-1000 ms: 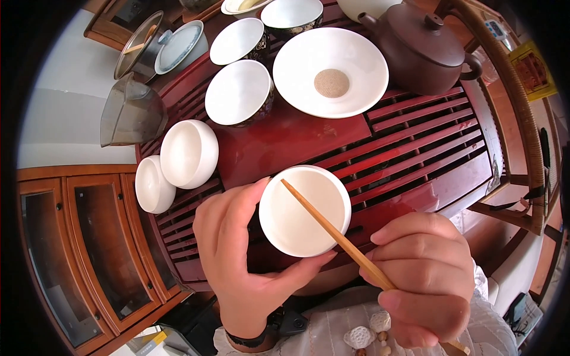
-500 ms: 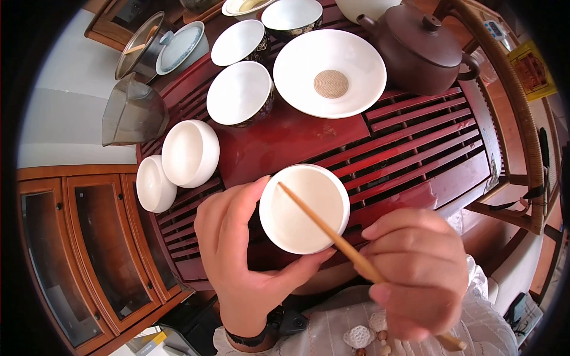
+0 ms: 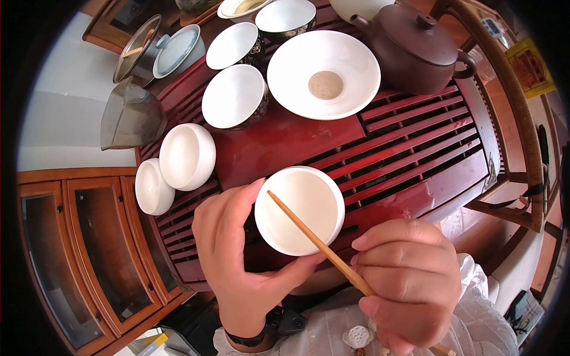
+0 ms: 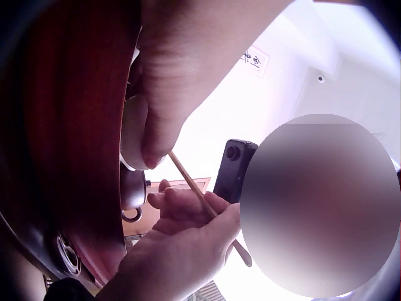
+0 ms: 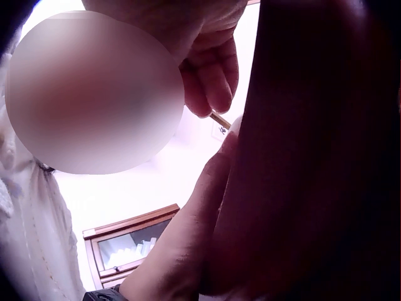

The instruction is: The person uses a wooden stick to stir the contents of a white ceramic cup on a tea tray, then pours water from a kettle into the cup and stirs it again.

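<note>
My left hand [image 3: 237, 261] grips a white cup [image 3: 300, 210] between thumb and fingers, its open mouth facing up toward the head camera. My right hand [image 3: 409, 285] holds a slim tapered wooden stick [image 3: 323, 249] between thumb and fingers. The thin tip of the stick lies over the cup's mouth, near its left inner wall; the thick end sticks out below the right palm. In the left wrist view the thumb covers part of the cup [image 4: 133, 128], and the stick [image 4: 188, 179] runs from there to the right hand [image 4: 182, 244].
Two white cups [image 3: 187, 157] stand left on the slatted red tea tray [image 3: 285, 139]. Behind are dark-patterned bowls [image 3: 234, 95], a wide white bowl [image 3: 350, 101] with a brown disc at its bottom, and a brown teapot [image 3: 415, 53]. A glass pitcher [image 3: 132, 118] stands far left.
Both hands have shifted slightly left in the head view, with the cup and stick. The stick's tip has moved a little down and left over the cup.
</note>
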Available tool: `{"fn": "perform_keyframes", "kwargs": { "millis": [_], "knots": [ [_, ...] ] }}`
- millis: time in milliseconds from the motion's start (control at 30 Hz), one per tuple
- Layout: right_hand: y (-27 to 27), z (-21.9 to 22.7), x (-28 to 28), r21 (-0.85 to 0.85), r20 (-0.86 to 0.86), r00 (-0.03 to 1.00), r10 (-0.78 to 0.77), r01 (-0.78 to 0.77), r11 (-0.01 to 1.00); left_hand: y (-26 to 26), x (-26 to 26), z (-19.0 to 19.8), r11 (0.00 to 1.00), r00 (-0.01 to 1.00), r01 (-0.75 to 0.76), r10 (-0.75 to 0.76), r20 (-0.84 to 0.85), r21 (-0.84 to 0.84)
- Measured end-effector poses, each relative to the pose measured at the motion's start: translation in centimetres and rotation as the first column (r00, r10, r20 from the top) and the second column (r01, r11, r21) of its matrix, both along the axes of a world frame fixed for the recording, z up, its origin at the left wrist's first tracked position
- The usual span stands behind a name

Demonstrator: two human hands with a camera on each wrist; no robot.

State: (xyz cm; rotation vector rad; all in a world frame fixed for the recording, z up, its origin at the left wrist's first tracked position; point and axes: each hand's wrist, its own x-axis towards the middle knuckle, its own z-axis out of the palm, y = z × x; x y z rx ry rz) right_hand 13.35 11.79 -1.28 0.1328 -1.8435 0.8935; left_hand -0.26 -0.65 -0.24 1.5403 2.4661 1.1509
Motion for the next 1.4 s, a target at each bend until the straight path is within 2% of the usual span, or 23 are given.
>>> {"fn": "perform_keyframes", "kwargs": {
  "millis": [100,200,300,400,533,600,700,733,800,900,1000,1100,1200,1267,1333,1400],
  "knots": [
    [0.1,-0.2,-0.3,-0.042,-0.089,0.996,-0.027,0.023,0.999,0.1,0.1,0.0,1.000,1.000,-0.008,0.008,0.002,0.003],
    [0.4,0.3,0.1,0.014,-0.045,0.997,0.061,-0.060,0.998,0.0,0.1,0.0,1.000,1.000,-0.014,0.014,0.001,0.002],
    [0.8,0.2,0.2,0.018,-0.028,0.996,0.084,-0.084,0.996,0.0,0.0,0.1,1.000,1.000,-0.016,0.016,-0.004,-0.003],
    [0.4,-0.3,-0.1,-0.013,-0.079,0.997,0.016,-0.017,1.000,0.0,0.0,0.0,1.000,1.000,-0.009,0.009,-0.001,0.003],
    [0.4,-0.1,0.0,0.045,-0.050,0.996,0.074,-0.072,0.996,-0.1,0.0,0.0,1.000,1.000,-0.003,0.003,0.015,0.002],
    [0.5,-0.7,-0.5,0.025,-0.137,0.991,-0.003,0.006,1.000,0.0,0.1,0.1,1.000,1.000,-0.010,0.010,0.016,0.000],
    [0.4,-0.7,-0.5,0.008,-0.153,0.988,0.035,-0.034,0.999,-0.1,0.1,0.2,1.000,1.000,-0.016,0.016,0.014,-0.008],
    [0.4,-0.4,-0.2,0.008,-0.153,0.988,0.035,-0.034,0.999,-0.1,0.1,0.2,1.000,1.000,-0.015,0.015,0.011,-0.014],
    [0.4,0.5,0.5,0.037,0.057,0.998,0.041,-0.044,0.998,-0.1,0.0,0.1,1.000,1.000,-0.010,0.010,0.019,-0.009],
    [0.1,-0.1,0.3,-0.014,0.024,0.999,-0.032,0.033,0.999,-0.1,0.0,0.0,1.000,1.000,-0.009,0.009,0.026,0.000],
    [0.1,0.2,0.3,0.050,0.013,1.000,0.023,-0.023,0.998,-0.1,0.0,0.1,1.000,1.000,-0.010,0.010,0.018,-0.006],
    [0.2,0.0,0.1,-0.018,0.021,0.999,-0.039,0.040,0.999,0.0,0.2,0.1,1.000,1.000,-0.016,0.016,0.023,-0.006],
    [0.3,0.2,0.2,0.014,-0.002,1.000,0.029,-0.029,0.999,-0.3,-0.1,-0.1,1.000,1.000,-0.006,0.006,0.023,-0.017],
    [0.3,0.1,0.1,0.047,-0.023,0.999,0.026,-0.025,0.999,-0.4,-0.2,-0.1,0.999,1.000,0.011,-0.010,0.011,-0.039],
    [0.7,0.1,0.1,0.016,0.035,0.999,0.009,-0.009,1.000,-0.4,-0.1,-0.1,0.999,1.000,0.003,-0.002,0.008,-0.041],
    [0.4,-0.1,0.0,0.022,-0.005,1.000,0.018,-0.018,1.000,-0.4,-0.3,-0.1,0.999,1.000,0.013,-0.013,-0.003,-0.043]
  ]
}}
